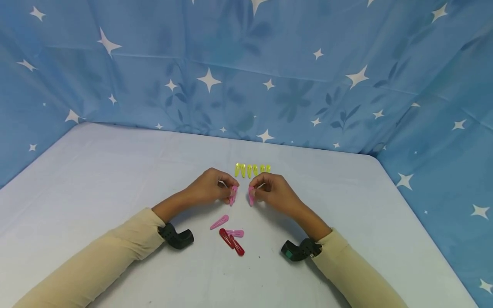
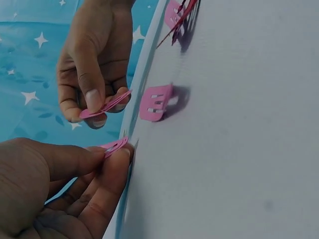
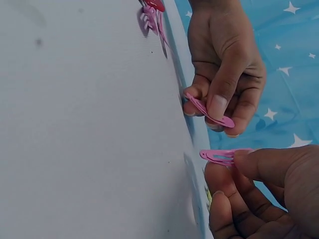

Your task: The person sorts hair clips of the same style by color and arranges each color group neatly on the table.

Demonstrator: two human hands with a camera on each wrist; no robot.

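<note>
My left hand (image 1: 209, 187) pinches a pink snap hair clip (image 1: 233, 196) between thumb and fingers, just above the white table. Opposite it, my right hand (image 1: 275, 193) pinches a second pink hair clip (image 3: 219, 157) in the same way, a small gap apart from the first. Nearer to me lie a loose pink hair clip (image 1: 219, 222) and another pink hair clip (image 1: 236, 233). Two red hair clips (image 1: 237, 247) lie against that second one, overlapping each other. Beyond the hands, several yellow hair clips (image 1: 249, 171) stand side by side in a row.
The white tabletop (image 1: 127, 162) stretches around the hands. A blue curtain (image 1: 231, 107) with white stars hangs along its far edge and sides. Black wrist cameras, one on the left wrist (image 1: 177, 236) and one on the right (image 1: 302, 250), sit low over the table.
</note>
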